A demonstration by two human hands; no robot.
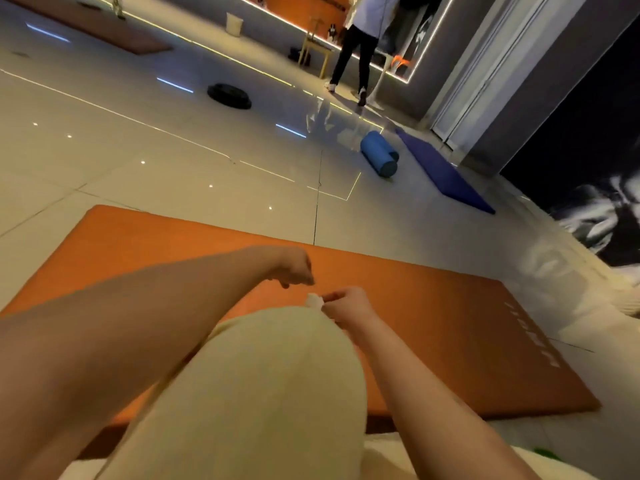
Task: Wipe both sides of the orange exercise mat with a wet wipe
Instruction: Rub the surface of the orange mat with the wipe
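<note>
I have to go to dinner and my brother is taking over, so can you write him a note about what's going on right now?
Left hand: fingers curled, nothing seen in it, hovering over the mat.
Right hand: pinches the small bunched wipe just past the knee, off the mat.
Mat: flat on the floor, lettered side up.
Done: wipe is in hand; no wiped patch can be made out.
Left: wipe the top, flip the mat, wipe the other side.
</note>
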